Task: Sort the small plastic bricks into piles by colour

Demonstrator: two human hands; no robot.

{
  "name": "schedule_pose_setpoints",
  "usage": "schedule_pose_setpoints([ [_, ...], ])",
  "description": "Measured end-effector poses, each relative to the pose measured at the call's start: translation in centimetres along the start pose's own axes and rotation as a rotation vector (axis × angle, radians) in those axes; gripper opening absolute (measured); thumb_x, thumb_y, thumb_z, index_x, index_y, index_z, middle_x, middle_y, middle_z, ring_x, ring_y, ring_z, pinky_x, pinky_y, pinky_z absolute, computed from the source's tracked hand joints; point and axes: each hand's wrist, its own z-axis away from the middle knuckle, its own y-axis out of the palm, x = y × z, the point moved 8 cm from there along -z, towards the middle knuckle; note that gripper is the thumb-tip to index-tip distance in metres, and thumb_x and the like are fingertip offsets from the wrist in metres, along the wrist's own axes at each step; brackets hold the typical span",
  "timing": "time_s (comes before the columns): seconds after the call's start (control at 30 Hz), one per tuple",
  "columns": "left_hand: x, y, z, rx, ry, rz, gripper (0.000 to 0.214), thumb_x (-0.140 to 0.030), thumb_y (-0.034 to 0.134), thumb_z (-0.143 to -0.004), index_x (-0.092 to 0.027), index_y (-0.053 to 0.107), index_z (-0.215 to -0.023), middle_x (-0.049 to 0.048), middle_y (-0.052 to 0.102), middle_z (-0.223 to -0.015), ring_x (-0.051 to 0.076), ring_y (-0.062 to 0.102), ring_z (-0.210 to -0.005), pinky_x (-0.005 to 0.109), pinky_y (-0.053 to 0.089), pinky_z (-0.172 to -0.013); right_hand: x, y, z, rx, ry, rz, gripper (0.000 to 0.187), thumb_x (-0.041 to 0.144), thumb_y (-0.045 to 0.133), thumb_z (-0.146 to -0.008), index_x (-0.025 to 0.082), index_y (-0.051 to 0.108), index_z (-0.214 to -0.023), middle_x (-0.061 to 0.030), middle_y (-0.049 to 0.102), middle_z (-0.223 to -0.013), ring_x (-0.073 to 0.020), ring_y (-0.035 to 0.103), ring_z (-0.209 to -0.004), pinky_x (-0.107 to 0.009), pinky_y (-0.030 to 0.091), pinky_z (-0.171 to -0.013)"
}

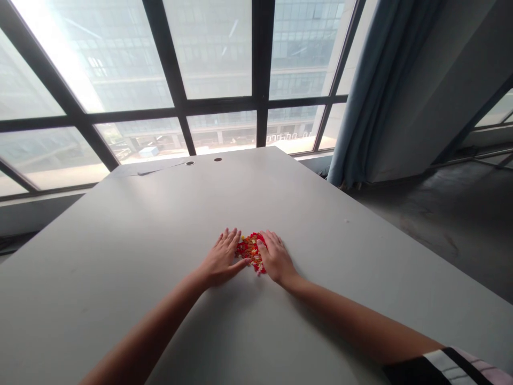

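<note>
A small pile of red, yellow and white pieces (249, 248) lies on the grey table (160, 214), near its middle. My left hand (222, 259) rests flat on the table against the pile's left side, fingers stretched out, thumb touching the pieces. My right hand (274, 255) lies flat against the pile's right side, fingers together and extended. Both hands cup the pile between them. Part of the pile is hidden under the hands.
Two round cable holes (203, 161) sit at the table's far edge. Behind it is a large window with dark frames (256, 101). A blue-grey curtain (372, 91) hangs at the right. The table's right edge drops to a dark concrete floor (441, 224).
</note>
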Motion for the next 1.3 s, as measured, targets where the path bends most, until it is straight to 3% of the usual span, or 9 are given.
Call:
schedule_pose_setpoints([
  [0.23,-0.1,-1.8,6.0,-0.115,-0.003,0.004,0.088,-0.069,0.037,-0.083,-0.013,0.015,-0.148,0.0143,0.023,-0.152,0.033,0.009,-0.142,0.052,0.015,-0.115,3.4,2.0,-2.0,-0.038,-0.093,-0.143,0.053,0.034,0.024,-0.095,0.009,0.041,-0.138,-0.0123,0.042,-0.144,-0.0180,0.034,-0.136,-0.035,0.029,-0.111],
  [0.37,-1.2,-1.2,7.3,-0.168,-0.002,-0.081,0.107,-0.078,0.046,-0.071,-0.012,0.012,-0.148,0.0188,0.014,-0.154,0.039,0.001,-0.141,0.058,0.014,-0.112,3.3,2.0,-5.4,-0.022,-0.137,-0.094,0.048,0.030,0.025,-0.096,0.010,0.048,-0.133,-0.0122,0.043,-0.143,-0.0174,0.031,-0.137,-0.035,0.023,-0.114],
  [0.5,-1.6,-0.3,8.1,-0.256,-0.088,-0.136,0.107,-0.078,0.045,-0.071,-0.012,0.010,-0.148,0.0211,0.010,-0.154,0.041,-0.003,-0.140,0.062,0.014,-0.110,4.7,4.2,-6.5,0.087,-0.203,-0.033,0.044,0.031,0.032,-0.095,0.008,0.057,-0.124,-0.0164,0.048,-0.138,-0.0213,0.035,-0.135,-0.038,0.021,-0.114],
  [0.67,1.1,-1.7,12.5,-0.419,-0.235,-0.275,0.094,-0.070,0.043,-0.080,-0.015,0.012,-0.149,0.0205,0.014,-0.154,0.040,0.002,-0.141,0.061,0.017,-0.110,8.8,8.1,-4.2,0.167,-0.320,-0.015,0.040,0.031,0.035,-0.096,0.013,0.059,-0.121,-0.0126,0.047,-0.140,-0.0192,0.033,-0.136,-0.037,0.020,-0.114],
  [0.87,4.5,-1.4,17.0,-0.403,-0.351,-0.287,0.093,-0.069,0.043,-0.080,-0.014,0.012,-0.148,0.0216,0.023,-0.151,0.040,0.010,-0.140,0.059,0.024,-0.109,13.8,10.1,-3.1,0.201,-0.347,-0.078,0.038,0.028,0.033,-0.096,0.012,0.060,-0.119,-0.0142,0.052,-0.135,-0.0184,0.041,-0.132,-0.036,0.026,-0.112],
  [0.97,4.3,-0.9,17.5,-0.386,-0.329,-0.276,0.092,-0.067,0.044,-0.081,-0.015,0.009,-0.149,0.0199,0.024,-0.151,0.038,0.008,-0.141,0.057,0.022,-0.110,12.5,7.5,-2.8,0.129,-0.277,-0.114,0.044,0.031,0.025,-0.097,0.014,0.054,-0.127,-0.0129,0.052,-0.135,-0.0190,0.044,-0.128,-0.038,0.030,-0.110],
  [1.13,3.6,-1.3,17.3,-0.367,-0.254,-0.264,0.092,-0.064,0.046,-0.082,-0.014,0.006,-0.149,0.0196,0.021,-0.152,0.036,0.005,-0.141,0.056,0.021,-0.111,4.2,2.4,1.4,-0.100,-0.063,-0.116,0.050,0.037,0.035,-0.090,0.012,0.048,-0.130,-0.0168,0.045,-0.140,-0.0275,0.033,-0.135,-0.053,0.021,-0.112],
  [1.2,3.5,-1.5,17.0,-0.358,-0.229,-0.260,0.090,-0.063,0.045,-0.084,-0.013,0.006,-0.148,0.0199,0.021,-0.152,0.036,0.004,-0.141,0.056,0.021,-0.111,2.1,2.4,3.5,-0.123,-0.018,-0.122,0.054,0.039,0.040,-0.087,0.009,0.046,-0.131,-0.0193,0.042,-0.141,-0.0276,0.030,-0.137,-0.050,0.021,-0.113],
  [1.3,3.0,-2.0,16.6,-0.358,-0.191,-0.250,0.087,-0.060,0.044,-0.085,-0.015,0.005,-0.149,0.0196,0.023,-0.151,0.036,0.005,-0.141,0.057,0.022,-0.111,3.0,3.9,5.1,-0.130,-0.054,-0.119,0.055,0.038,0.040,-0.088,0.008,0.044,-0.133,-0.0200,0.037,-0.144,-0.0265,0.027,-0.138,-0.048,0.015,-0.116],
])
